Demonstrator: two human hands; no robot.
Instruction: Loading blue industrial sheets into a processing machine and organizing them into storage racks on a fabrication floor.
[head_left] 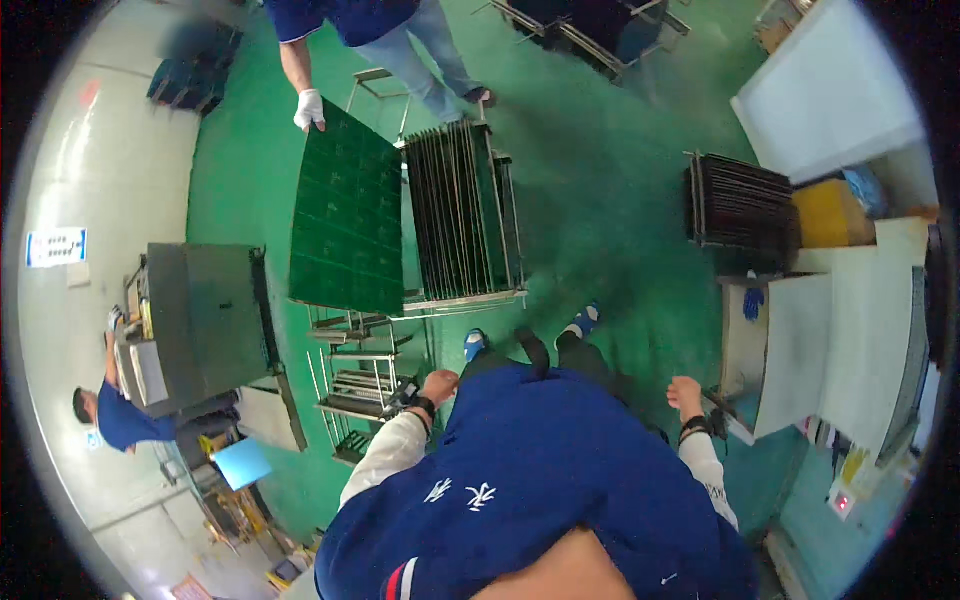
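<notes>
My left hand [438,386] hangs by my left thigh with its fingers curled in, and I see nothing in it. My right hand [685,393] is held out from my right side in a loose fist, also with nothing showing in it. Both wrists wear dark bands. In front of me stands a metal rack [508,240] packed with upright thin panels [450,215]. A co-worker's white-gloved hand [310,110] grips the top corner of a large green panel [347,215] at the rack's left side. Neither of my hands touches the rack or that panel.
Low metal frames [360,385] stand left of my feet. Another loaded rack [740,205] is at the right, near a yellow box [832,214] and a white cabinet [790,340]. At far left, a second person works by a grey machine [215,315]. More racks [600,40] stand at the back.
</notes>
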